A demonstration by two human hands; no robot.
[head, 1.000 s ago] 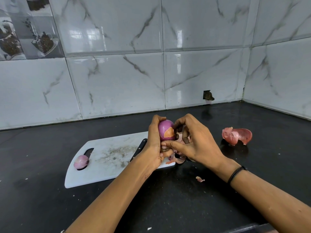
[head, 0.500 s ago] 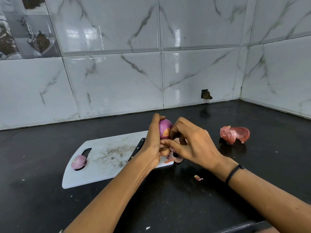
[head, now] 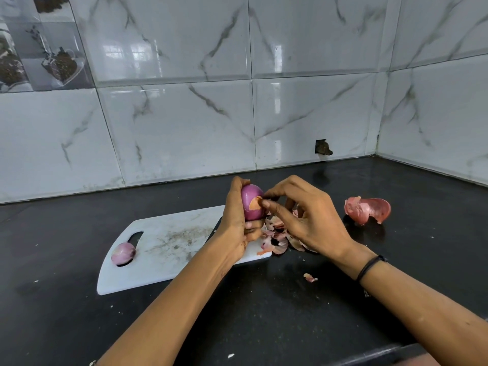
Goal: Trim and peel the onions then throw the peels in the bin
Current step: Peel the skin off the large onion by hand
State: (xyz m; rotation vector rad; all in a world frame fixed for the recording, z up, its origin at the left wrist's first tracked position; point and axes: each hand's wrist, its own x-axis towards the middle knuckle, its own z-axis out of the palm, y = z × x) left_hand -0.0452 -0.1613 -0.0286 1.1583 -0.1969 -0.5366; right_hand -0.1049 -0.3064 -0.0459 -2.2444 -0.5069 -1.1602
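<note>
Purple and mostly bare, the onion (head: 251,211) is held up over the right end of the board (head: 169,260) by the left hand (head: 233,223), whose grip is closed round its back and bottom. One orange patch (head: 254,203) of dry skin sits on the side facing the right hand (head: 310,220). The grip of that hand is nearly closed: thumb and forefinger meet at the edge of the patch and seem to pinch it.

To do this step well, I think a nail should go under the edge first. Then the skin is pulled flat along the surface, so it comes off in one piece and the flesh below is not torn. The left hand should turn the onion slowly to look for other bits.

Loose peels (head: 278,234) lie under the hands, partly on the board and partly on the bench (head: 264,318). A large peel (head: 367,208) lies well apart to the right. Another onion (head: 123,253) rests at the board's handle hole. No bin is in view.
</note>
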